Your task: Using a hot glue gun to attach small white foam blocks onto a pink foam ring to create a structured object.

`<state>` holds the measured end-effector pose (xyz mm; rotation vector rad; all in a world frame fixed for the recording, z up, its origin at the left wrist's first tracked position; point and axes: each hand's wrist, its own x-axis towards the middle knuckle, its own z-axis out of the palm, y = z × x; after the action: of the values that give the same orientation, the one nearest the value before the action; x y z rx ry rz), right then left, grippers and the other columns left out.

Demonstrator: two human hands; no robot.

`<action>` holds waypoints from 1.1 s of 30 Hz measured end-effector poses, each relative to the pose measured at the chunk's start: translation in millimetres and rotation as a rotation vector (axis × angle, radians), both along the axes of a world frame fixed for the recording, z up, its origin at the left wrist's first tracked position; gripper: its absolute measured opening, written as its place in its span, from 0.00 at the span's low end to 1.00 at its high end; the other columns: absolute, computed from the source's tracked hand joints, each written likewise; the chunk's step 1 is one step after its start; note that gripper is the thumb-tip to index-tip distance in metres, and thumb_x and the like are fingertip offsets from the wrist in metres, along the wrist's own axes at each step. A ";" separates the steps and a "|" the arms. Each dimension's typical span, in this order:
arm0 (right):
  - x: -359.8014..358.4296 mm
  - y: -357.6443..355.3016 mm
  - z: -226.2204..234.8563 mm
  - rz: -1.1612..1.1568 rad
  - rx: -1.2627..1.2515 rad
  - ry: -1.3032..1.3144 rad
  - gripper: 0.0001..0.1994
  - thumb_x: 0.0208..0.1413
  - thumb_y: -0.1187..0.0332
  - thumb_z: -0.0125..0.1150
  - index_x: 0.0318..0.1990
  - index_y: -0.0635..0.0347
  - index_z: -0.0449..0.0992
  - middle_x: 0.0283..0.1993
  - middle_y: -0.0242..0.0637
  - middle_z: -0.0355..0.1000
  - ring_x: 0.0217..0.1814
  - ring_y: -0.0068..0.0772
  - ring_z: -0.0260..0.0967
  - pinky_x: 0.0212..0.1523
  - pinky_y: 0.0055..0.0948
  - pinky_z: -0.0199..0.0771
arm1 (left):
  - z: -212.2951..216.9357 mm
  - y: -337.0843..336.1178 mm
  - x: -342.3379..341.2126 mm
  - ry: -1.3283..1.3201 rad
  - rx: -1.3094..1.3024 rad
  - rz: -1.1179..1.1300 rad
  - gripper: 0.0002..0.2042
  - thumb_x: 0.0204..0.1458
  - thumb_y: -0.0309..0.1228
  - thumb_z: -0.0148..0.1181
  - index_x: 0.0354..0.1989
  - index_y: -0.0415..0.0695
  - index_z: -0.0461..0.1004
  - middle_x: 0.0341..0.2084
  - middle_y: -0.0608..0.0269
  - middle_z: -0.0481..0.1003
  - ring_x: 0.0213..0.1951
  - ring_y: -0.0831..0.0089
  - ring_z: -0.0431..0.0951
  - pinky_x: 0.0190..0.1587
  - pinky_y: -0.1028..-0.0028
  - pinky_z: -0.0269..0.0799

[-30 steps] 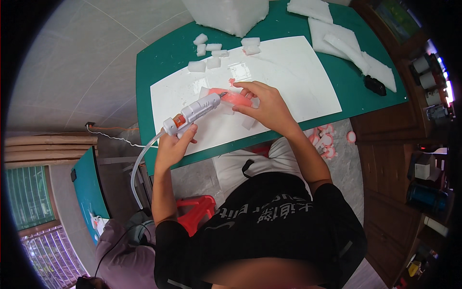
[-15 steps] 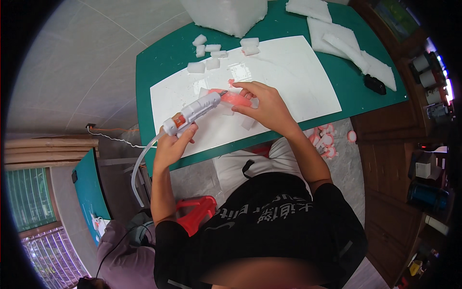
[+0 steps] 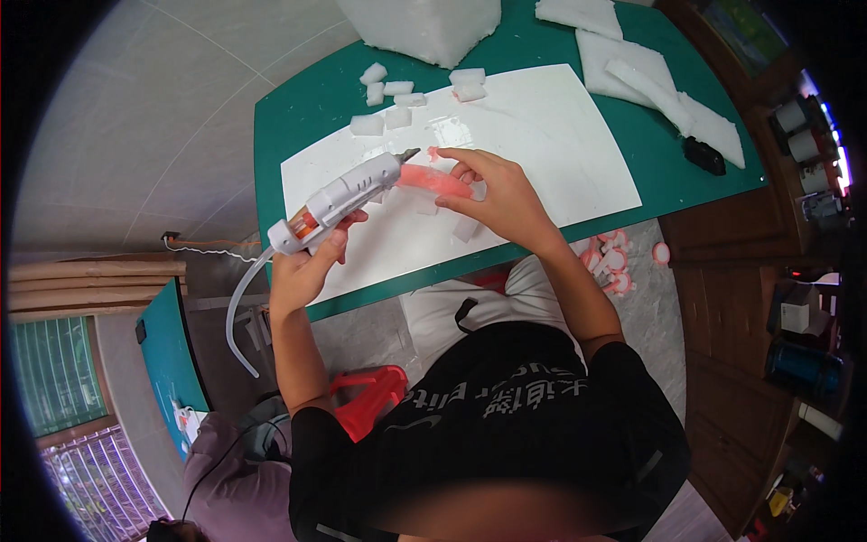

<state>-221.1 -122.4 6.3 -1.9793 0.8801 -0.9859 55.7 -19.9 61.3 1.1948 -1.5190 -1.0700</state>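
Note:
My left hand (image 3: 305, 264) grips the handle of a white glue gun (image 3: 348, 194) whose nozzle points right, toward a pink piece (image 3: 433, 181). My right hand (image 3: 501, 194) holds that long pink piece above the white sheet (image 3: 542, 135) on the green table (image 3: 307, 108). The gun's tip is close to the pink piece's upper end. A white cord (image 3: 242, 312) hangs from the gun's back end off the table edge. Small white foam pieces (image 3: 465, 228) lie on the sheet beside my right hand.
Several small white foam cubes (image 3: 388, 95) lie at the sheet's far edge, a big foam block (image 3: 420, 25) behind them. Foam strips (image 3: 650, 77) and a black object (image 3: 704, 155) lie at right. Pink-white bits (image 3: 614, 262) litter the floor; a red stool (image 3: 370, 397) stands below.
The glue gun and both hands have shifted slightly; the gun's nozzle is now nearer the upper end of the pink piece.

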 end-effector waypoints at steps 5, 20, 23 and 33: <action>-1.7 0.2 0.1 -0.019 0.039 0.027 0.30 0.47 0.66 0.75 0.62 0.52 0.75 0.40 0.37 0.78 0.40 0.31 0.73 0.48 0.29 0.74 | 3.6 1.1 10.0 0.080 -0.067 -0.001 0.21 0.61 0.37 0.62 0.56 0.34 0.72 0.43 0.50 0.80 0.27 0.80 0.71 0.30 0.77 0.70; -5.7 -0.8 -1.0 -0.021 0.038 0.023 0.29 0.47 0.66 0.76 0.59 0.58 0.76 0.42 0.38 0.78 0.41 0.32 0.74 0.48 0.30 0.75 | -33.5 -22.9 58.2 -0.696 -0.196 0.296 0.11 0.50 0.21 0.65 0.42 0.38 0.72 0.35 0.58 0.71 0.34 0.65 0.72 0.38 0.72 0.68; -6.4 -1.3 -1.4 -0.013 0.007 0.003 0.29 0.47 0.66 0.76 0.59 0.58 0.76 0.42 0.39 0.78 0.42 0.33 0.74 0.49 0.30 0.75 | -61.5 -29.5 77.1 -0.743 -0.044 0.245 0.14 0.47 0.21 0.66 0.42 0.37 0.72 0.38 0.57 0.71 0.35 0.64 0.72 0.40 0.72 0.69; -4.9 -3.0 -1.5 -0.012 0.021 0.007 0.28 0.48 0.63 0.74 0.57 0.61 0.76 0.45 0.44 0.78 0.41 0.37 0.75 0.48 0.32 0.75 | -59.2 -32.3 96.8 -0.796 0.121 0.015 0.29 0.41 0.20 0.71 0.56 0.42 0.72 0.54 0.55 0.68 0.49 0.62 0.73 0.49 0.70 0.73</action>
<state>-226.0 -125.4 4.8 -1.9631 0.9037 -0.9728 152.5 -52.3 2.0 1.8470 -2.0400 -0.6997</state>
